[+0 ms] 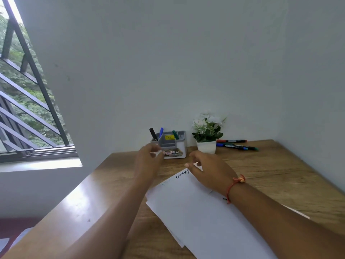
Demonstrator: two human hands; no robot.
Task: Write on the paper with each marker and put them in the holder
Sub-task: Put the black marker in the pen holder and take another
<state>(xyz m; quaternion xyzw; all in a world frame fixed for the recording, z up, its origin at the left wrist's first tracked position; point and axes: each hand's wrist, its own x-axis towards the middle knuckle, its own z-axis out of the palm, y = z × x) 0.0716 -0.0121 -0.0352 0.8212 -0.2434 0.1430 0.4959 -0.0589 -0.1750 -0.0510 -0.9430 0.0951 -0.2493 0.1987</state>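
Note:
A grey marker holder point(179, 144) stands at the back of the wooden desk with a black marker point(153, 134), a blue marker point(161, 131) and a green marker point(175, 135) standing in it. Three more markers, red point(232, 141), blue point(230, 146) and green point(252, 148), lie by the wall to the right. White paper sheets point(197, 214) lie in front of me with scribbles along the far edge. My left hand point(149, 159) hovers just in front of the holder, fingers loosely curled, holding nothing. My right hand point(207, 171) hovers over the paper's far corner, also holding nothing.
A small white pot of white flowers point(206, 146) stands between the holder and the loose markers. The wall runs close behind the desk point(270, 174) and along its right side. A barred window point(28, 109) is at the left.

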